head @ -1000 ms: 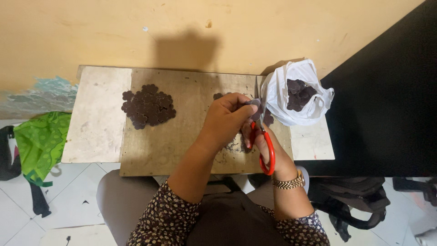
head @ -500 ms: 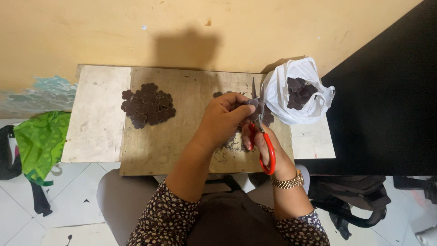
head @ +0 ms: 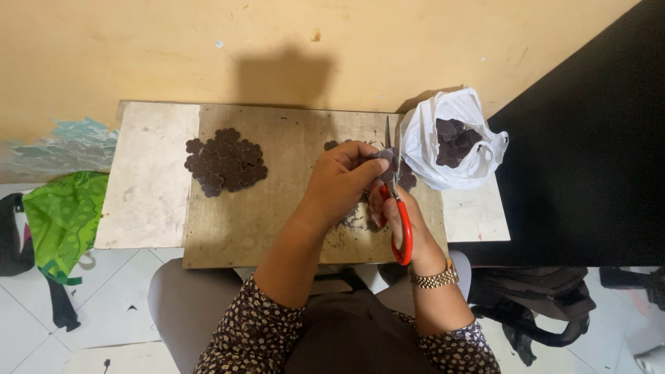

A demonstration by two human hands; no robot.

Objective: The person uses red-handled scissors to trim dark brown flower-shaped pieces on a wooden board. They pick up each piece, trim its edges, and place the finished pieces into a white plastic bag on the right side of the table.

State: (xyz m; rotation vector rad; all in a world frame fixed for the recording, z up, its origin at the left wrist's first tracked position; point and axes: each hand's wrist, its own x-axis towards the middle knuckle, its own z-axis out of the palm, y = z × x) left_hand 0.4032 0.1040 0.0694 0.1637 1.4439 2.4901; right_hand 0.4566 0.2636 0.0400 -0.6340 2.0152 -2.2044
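1. A low pale table (head: 142,201) topped with a brown wooden board (head: 277,228) stands against a yellow wall, with the seated person's knees at its 6 o'clock edge.
2. A white plastic bag (head: 429,149) sits at the board's 2 o'clock corner, open and holding dark brown cut pieces (head: 454,142).
3. A flat heap of dark brown flower-shaped cutouts (head: 225,161) lies at the board's 10 o'clock, well apart from both hands.
4. The left hand (head: 339,183) is curled, its fingertips pinching a small dark brown piece (head: 383,156) just past the board's centre.
5. The right hand (head: 398,211), wearing a gold wristband, grips red-handled scissors (head: 397,201) whose blades point to 12 o'clock and touch that piece.
6. The step in hand appears to be trimming the piece's outline; the next cut seems to call for turning it slightly between the fingertips while the blades bite.
7. Fine dark trimmings (head: 353,221) lie beneath the hands.
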